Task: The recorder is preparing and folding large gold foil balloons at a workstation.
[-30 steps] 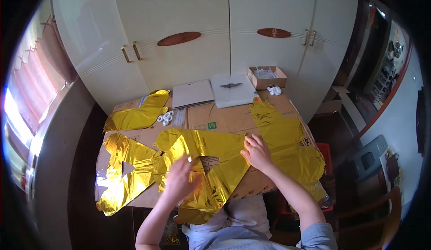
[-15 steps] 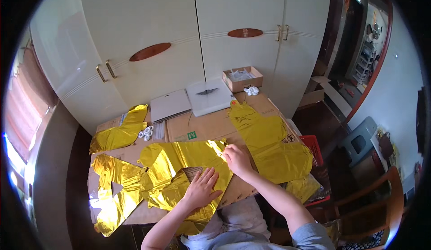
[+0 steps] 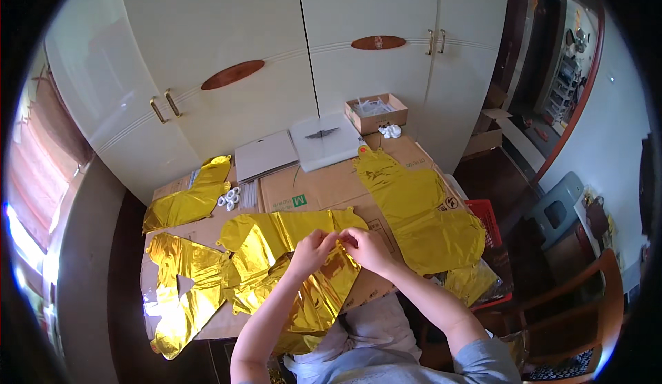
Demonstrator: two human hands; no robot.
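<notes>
My left hand and my right hand meet fingertip to fingertip over a flat gold foil balloon. Both are closed in a pinch on the foil near its right part, and the exact spot they grip is hidden by the fingers. The shiny balloon lies wrinkled across the cardboard and hangs over the near edge toward my lap. To its left is another flat gold foil balloon with a small triangular gap. A larger gold balloon lies to the right of my right hand.
A gold foil piece lies at the far left beside white ribbon rolls. Behind are a grey flat case, a white flat panel and a small open box. At right are a red basket and a wooden chair.
My left hand has lifted from lying flat on the foil and moved up to the right, closing beside my right hand. My right hand has shifted slightly, its fingertips now meeting the left's.
</notes>
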